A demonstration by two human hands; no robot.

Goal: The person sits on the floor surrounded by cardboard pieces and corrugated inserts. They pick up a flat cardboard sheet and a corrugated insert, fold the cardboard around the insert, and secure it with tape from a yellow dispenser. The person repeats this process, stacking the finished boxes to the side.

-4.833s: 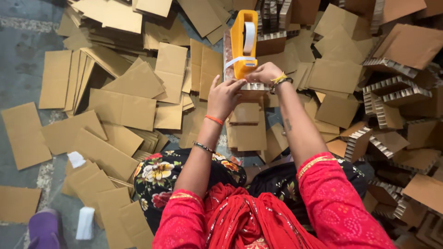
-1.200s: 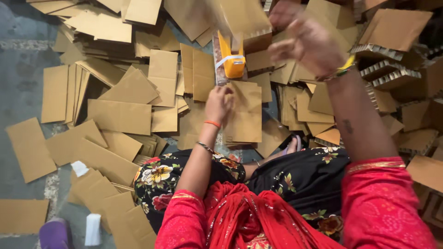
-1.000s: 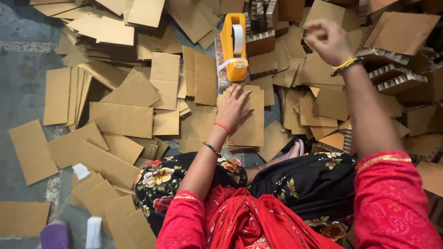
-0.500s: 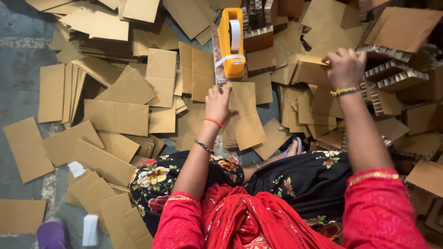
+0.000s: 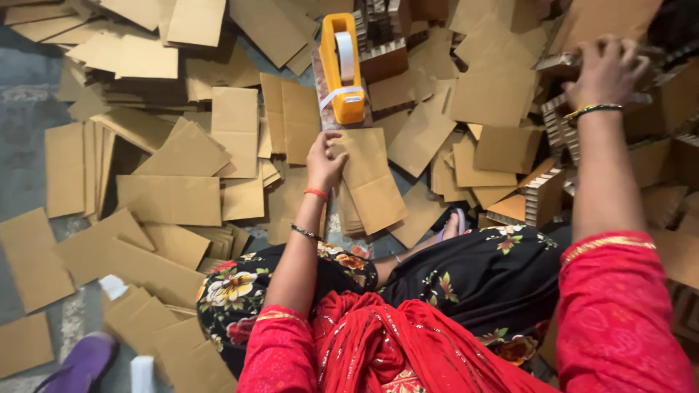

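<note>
1. Our left hand (image 5: 324, 161) rests flat, fingers spread loosely, on the top sheet of a small stack of cardboard pieces (image 5: 371, 182) lying on the floor just ahead of our knees. The grip is not closed round anything; palm and fingertips press on the upper left corner of the stack.
2. The stack sits near the centre of view. Its top sheet is skewed, with the lower corner swung toward 5 o'clock.
3. At 12 o'clock from the left hand, just beyond the stack's far edge, stands a yellow tape dispenser (image 5: 341, 65) with a roll of pale tape. It is upright on a block and touches no hand.
4. Our right hand (image 5: 606, 69) reaches out to 2 o'clock, fingers curled down over the edge of a corrugated cardboard divider (image 5: 557, 120) in the heap there. The grip is narrow; we cannot tell whether it has lifted anything.
5. Loose flat cardboard sheets (image 5: 171, 200) cover the floor (image 5: 29, 80) from 9 o'clock round to 1 o'clock, many overlapping.
6. A purple sandal (image 5: 76, 367) lies at 8 o'clock, bottom left, well apart from both hands.
7. Red sleeves and a black floral garment (image 5: 480, 276) fill the near edge of view.
</note>
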